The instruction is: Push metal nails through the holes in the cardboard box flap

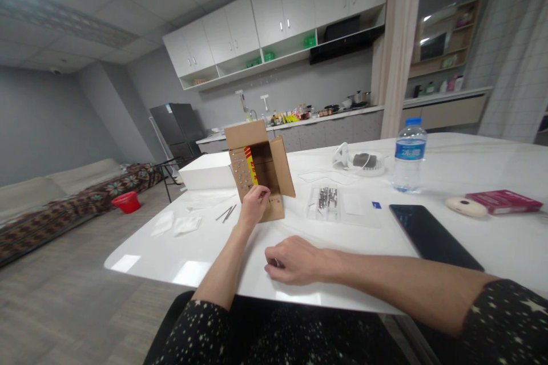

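Note:
A small open cardboard box (262, 140) stands on the white table (205, 251) with its opening and flaps towards me. Rows of tiny shiny pieces dot its left flap (240, 168), and a few more show along the lower flap (274, 212). My left hand (255, 205) is in front of the opening, thumb and fingers pinched together; whatever they hold is too small to name. Nearer to me, my right hand (295, 260) rests curled on the tabletop, with a small greyish spot between its fingers that I cannot identify. A clear plastic case (323, 203) holds several small metal pieces.
Thin dark sticks (229, 213) and white tissues (187, 225) lie at left, before a white box (205, 171). At right are a phone (434, 235), a water bottle (410, 157), a beige oval object (466, 206), a dark red box (503, 202) and a white corded device (363, 162).

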A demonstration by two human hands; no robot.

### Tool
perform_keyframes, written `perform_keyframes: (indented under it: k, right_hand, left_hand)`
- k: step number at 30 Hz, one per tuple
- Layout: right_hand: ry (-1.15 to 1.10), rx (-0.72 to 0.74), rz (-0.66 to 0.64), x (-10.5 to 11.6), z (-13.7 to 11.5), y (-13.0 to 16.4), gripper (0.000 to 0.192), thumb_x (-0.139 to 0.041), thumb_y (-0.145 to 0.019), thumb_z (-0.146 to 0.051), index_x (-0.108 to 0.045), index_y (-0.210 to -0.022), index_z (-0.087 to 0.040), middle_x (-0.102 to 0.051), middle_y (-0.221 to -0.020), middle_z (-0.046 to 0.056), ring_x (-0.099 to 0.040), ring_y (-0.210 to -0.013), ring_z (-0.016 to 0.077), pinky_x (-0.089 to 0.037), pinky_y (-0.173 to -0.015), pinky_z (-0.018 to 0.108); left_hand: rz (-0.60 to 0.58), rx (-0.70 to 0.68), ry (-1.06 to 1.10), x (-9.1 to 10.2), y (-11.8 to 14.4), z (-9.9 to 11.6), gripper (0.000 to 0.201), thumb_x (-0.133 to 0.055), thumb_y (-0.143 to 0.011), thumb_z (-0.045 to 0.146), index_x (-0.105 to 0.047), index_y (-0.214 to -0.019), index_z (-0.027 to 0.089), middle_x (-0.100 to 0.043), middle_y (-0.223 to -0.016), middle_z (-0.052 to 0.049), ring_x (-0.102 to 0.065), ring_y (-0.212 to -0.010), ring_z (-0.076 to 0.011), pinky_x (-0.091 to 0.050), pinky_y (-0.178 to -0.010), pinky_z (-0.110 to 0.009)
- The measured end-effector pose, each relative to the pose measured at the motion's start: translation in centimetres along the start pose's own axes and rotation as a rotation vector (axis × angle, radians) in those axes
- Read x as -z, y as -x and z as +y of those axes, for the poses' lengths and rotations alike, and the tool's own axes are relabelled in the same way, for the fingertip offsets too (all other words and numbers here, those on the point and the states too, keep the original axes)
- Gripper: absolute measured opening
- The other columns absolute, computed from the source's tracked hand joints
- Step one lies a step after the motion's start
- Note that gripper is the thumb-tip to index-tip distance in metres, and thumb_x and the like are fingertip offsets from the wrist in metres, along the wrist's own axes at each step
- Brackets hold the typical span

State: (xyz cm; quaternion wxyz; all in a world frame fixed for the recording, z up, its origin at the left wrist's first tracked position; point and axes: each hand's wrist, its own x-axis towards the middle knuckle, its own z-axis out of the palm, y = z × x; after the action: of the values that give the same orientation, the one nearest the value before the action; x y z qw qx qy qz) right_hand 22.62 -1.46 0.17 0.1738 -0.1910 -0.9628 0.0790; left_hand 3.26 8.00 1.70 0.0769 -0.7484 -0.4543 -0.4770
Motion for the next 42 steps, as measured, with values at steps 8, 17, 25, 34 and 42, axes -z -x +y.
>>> perform_keyframes:
  k: [8, 17, 25, 34, 42]
  right_hand:
    - [0.01, -0.005, -0.014, -0.1, 0.1, -0.1, 0.025, -0.049, -0.092, -0.036, -0.062, -0.081, -0.018, -0.067, -0.07, 0.001, -0.049, -0.056, 0.0115, -0.024, -0.054, 0.026]
    - [-0.009, -0.006, -0.007, 0.2, -0.1, 0.0, 0.023, -0.05, -0.091, -0.035, -0.061, -0.079, -0.018, -0.066, -0.068, 0.001, -0.047, -0.054, 0.011, -0.023, -0.053, 0.026]
    - [0.006, -0.009, -0.014, 0.1, -0.1, 0.0, 0.025, -0.049, -0.092, -0.036, -0.061, -0.08, -0.018, -0.066, -0.069, 0.001, -0.048, -0.055, 0.0113, -0.024, -0.053, 0.026]
    - [0.009, 0.007, 0.013, -0.2, 0.1, 0.0, 0.025, -0.049, -0.091, -0.036, -0.06, -0.079, -0.018, -0.066, -0.068, 0.0, -0.046, -0.053, 0.0106, -0.022, -0.053, 0.026]
    - [0.003, 0.013, 0.017, -0.3, 0.2, -0.1, 0.024, -0.05, -0.091, -0.035, -0.06, -0.078, -0.018, -0.066, -0.068, 0.0, -0.046, -0.053, 0.0104, -0.023, -0.053, 0.026]
  left_hand:
    - [-0.093, -0.007, -0.033, 0.6, 0.3, 0.5, 0.009, -0.054, -0.085, 0.019, -0.062, -0.081, 0.02, -0.066, -0.084, -0.003, -0.062, -0.075, -0.0145, -0.054, -0.073, -0.029]
    - [-0.214, -0.018, -0.082, 0.1, 0.8, -1.0, 0.007, -0.058, -0.085, 0.019, -0.065, -0.082, 0.021, -0.066, -0.086, -0.004, -0.064, -0.079, -0.0157, -0.053, -0.078, -0.031]
    - [-0.222, -0.046, -0.201, 0.5, 0.6, -0.3, 0.006, -0.061, -0.085, 0.021, -0.066, -0.084, 0.021, -0.067, -0.087, -0.005, -0.063, -0.087, -0.0196, -0.049, -0.082, -0.035]
    - [-0.244, -0.02, -0.235, 0.6, 0.7, -0.6, 0.009, -0.058, -0.088, 0.022, -0.067, -0.086, 0.02, -0.068, -0.089, -0.005, -0.062, -0.09, -0.0195, -0.047, -0.084, -0.034]
    - [-0.247, 0.0, -0.292, 0.6, 0.8, -0.4, 0.01, -0.057, -0.089, 0.022, -0.067, -0.091, 0.021, -0.068, -0.095, -0.004, -0.06, -0.096, -0.0199, -0.044, -0.088, -0.035]
